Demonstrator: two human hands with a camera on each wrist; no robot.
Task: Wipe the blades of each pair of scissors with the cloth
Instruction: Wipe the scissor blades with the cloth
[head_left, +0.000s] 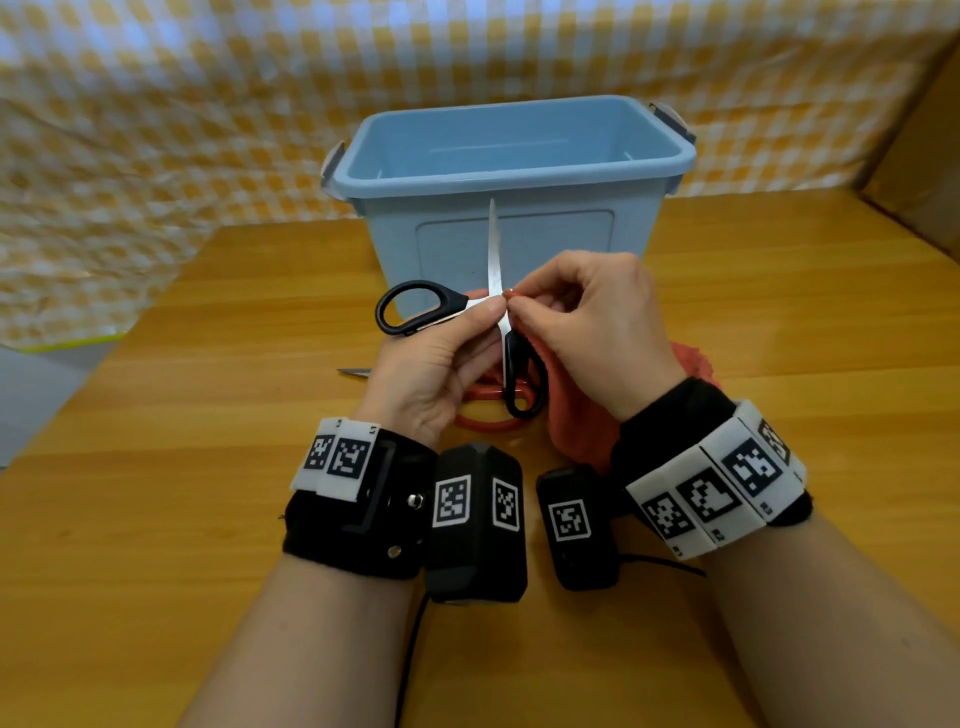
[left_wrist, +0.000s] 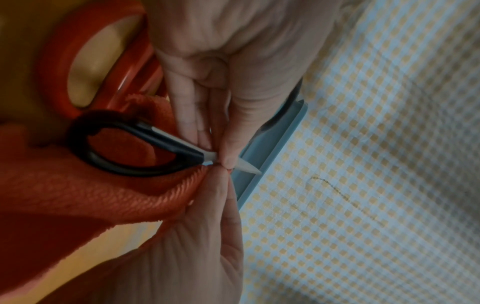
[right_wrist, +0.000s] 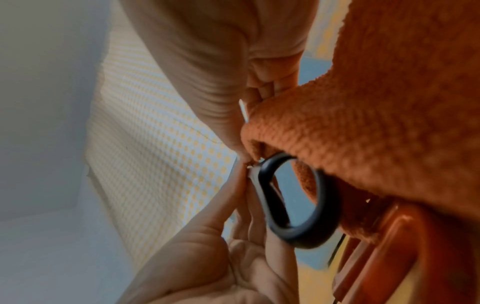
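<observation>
Both hands work above the near middle of the bench (head_left: 208, 519). The left hand (head_left: 436, 364) pinches the black-handled scissors (head_left: 415, 306) near the pivot, thumb and fingers closed on the metal, with one handle loop jutting left and the other hanging toward the person. One blade (head_left: 492, 244) points up and away, in front of the blue bin (head_left: 519, 171) at the far side of the bench. The right hand (head_left: 592, 322) has its fingers curled, pinching a fold of the red cloth (head_left: 576, 426) against the base of that blade; the rest of the cloth trails down under the wrist. The left wrist view shows the two thumbs meeting at the pivot with the blade tip poking out beyond them.

A second pair, the red-handled scissors (head_left: 488, 421), lies on the bench beneath the hands, partly hidden, its blade tip showing to the left.

The step in hand looks like the start of a wipe on the black pair, with the cloth at the blade's root. The next move probably calls for drawing the pinched cloth outward toward the tip, fingers kept off the cutting edge, while the left hand holds the pivot steady.

No brand or readable writing shows on either pair of scissors or the bin; the wrist bands carry only black-and-white square code markers.
</observation>
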